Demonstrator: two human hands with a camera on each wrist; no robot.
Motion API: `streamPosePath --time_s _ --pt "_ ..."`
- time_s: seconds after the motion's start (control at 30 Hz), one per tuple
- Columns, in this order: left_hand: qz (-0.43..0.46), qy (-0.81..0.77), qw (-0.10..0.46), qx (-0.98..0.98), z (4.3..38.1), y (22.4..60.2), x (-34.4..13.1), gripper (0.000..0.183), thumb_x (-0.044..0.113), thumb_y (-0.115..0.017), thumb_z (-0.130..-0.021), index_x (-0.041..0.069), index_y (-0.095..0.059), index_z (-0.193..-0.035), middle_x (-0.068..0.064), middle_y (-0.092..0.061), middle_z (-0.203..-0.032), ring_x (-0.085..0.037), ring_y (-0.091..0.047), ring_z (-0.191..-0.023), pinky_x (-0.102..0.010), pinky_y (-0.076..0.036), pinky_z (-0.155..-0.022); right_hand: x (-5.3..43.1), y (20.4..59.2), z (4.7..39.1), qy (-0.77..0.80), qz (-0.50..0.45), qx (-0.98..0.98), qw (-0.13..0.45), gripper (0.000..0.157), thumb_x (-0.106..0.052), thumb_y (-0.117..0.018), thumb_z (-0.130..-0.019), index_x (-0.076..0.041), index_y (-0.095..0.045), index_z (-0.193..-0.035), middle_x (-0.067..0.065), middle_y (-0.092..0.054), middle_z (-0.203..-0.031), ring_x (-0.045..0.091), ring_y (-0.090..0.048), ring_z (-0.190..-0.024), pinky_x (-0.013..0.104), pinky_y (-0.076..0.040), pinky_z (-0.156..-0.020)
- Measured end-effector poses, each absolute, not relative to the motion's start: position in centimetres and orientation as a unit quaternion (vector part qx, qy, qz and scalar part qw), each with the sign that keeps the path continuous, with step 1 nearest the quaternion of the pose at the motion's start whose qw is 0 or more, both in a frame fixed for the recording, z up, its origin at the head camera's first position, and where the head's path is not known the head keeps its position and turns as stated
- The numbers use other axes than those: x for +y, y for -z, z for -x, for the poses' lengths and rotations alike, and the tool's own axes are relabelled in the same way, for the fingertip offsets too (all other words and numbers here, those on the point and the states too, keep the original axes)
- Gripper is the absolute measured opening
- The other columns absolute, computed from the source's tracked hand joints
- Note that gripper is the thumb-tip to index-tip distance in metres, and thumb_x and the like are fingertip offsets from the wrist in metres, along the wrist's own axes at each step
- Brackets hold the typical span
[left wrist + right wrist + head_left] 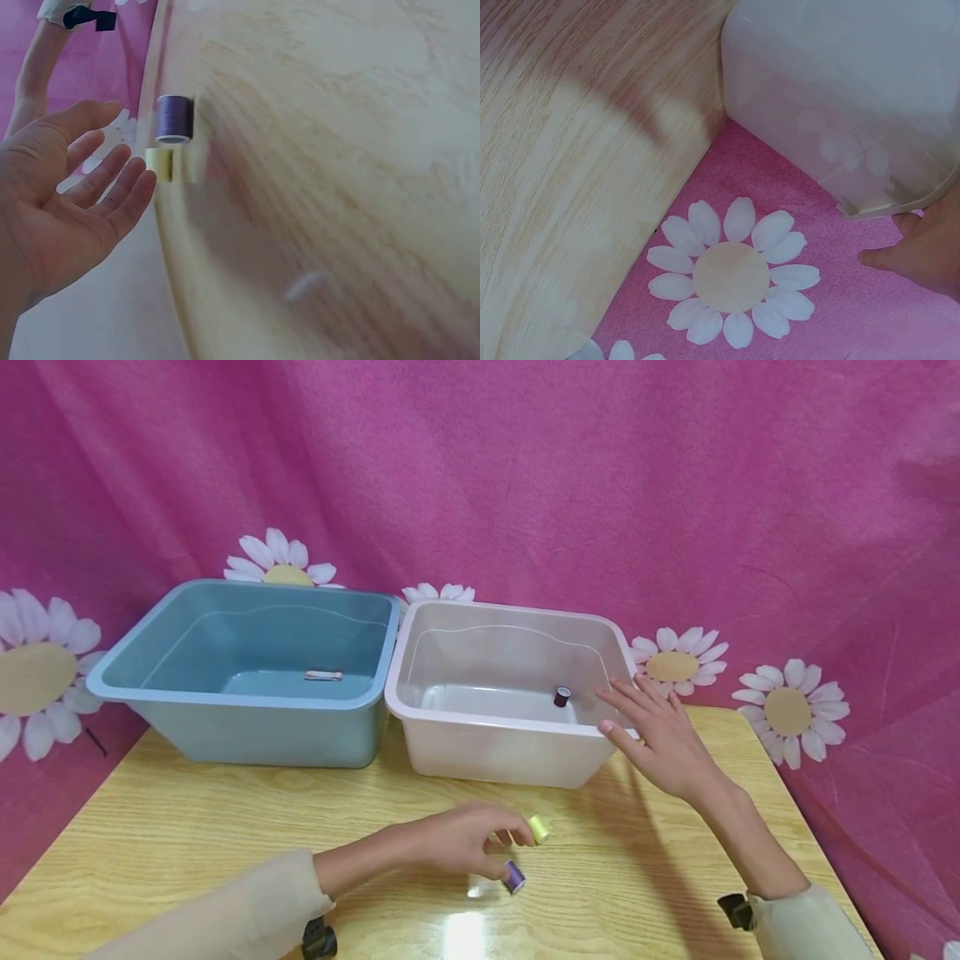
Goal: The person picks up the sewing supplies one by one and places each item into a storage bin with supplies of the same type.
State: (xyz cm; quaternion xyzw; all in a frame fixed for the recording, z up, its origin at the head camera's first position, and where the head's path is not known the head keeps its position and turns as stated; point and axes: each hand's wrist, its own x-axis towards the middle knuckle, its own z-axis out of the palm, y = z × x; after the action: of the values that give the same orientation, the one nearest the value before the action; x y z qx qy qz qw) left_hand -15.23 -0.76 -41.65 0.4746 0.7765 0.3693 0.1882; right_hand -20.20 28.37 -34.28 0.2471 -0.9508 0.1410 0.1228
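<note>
My left hand reaches over the table with its fingers loosely bent and apart, close beside two thread spools. The purple spool lies near the thumb, and the yellow spool is by the fingertips. In the left wrist view the palm shows nothing held, and the purple spool appears just beyond the fingers. My right hand is at the right end of the pale pinkish bin, fingers spread over its rim. A dark spool sits inside that bin.
A blue-grey bin stands left of the pale one, with a small whitish-pink item on its floor. Both are on a wood-grain table. A pink cloth with daisies hangs behind.
</note>
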Motion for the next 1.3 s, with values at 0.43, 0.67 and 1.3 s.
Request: streamPosePath --time_s 0.43,0.67,1.3 --pt "-0.482 -0.321 0.196 0.791 14.8 42.5 -0.4 0.032 0.013 -0.072 -0.079 0.013 -0.062 -0.109 0.007 -0.058 -0.102 -0.002 -0.054 -0.089 -0.014 -0.043 -0.072 28.3 34.2 20.1 -0.144 -0.245 -0.951 0.123 0.049 -0.043 -0.045 -0.094 -0.020 -0.045 -0.137 0.007 -0.035 -0.143 0.031 -0.013 -0.136 0.060 -0.003 -0.103" --pt "-0.493 -0.321 0.201 0.783 14.6 43.2 -0.2 0.029 0.008 -0.071 -0.079 0.013 -0.062 -0.106 0.009 -0.058 -0.097 0.001 -0.053 -0.087 -0.014 -0.043 -0.074 28.3 34.2 20.1 -0.145 -0.246 -0.951 0.122 0.049 -0.043 -0.045 -0.094 -0.021 -0.044 -0.137 0.006 -0.035 -0.144 0.029 -0.012 -0.137 0.060 -0.003 -0.104" --pt "-0.482 -0.326 0.217 0.784 14.7 44.0 -0.1 0.026 0.001 -0.067 -0.079 0.015 -0.063 -0.100 0.014 -0.058 -0.096 0.005 -0.053 -0.088 -0.013 -0.043 -0.077 28.4 34.4 20.2 -0.151 -0.249 -0.948 0.127 0.048 -0.042 -0.045 -0.094 -0.021 -0.045 -0.137 0.007 -0.036 -0.143 0.031 -0.013 -0.136 0.060 -0.002 -0.103"
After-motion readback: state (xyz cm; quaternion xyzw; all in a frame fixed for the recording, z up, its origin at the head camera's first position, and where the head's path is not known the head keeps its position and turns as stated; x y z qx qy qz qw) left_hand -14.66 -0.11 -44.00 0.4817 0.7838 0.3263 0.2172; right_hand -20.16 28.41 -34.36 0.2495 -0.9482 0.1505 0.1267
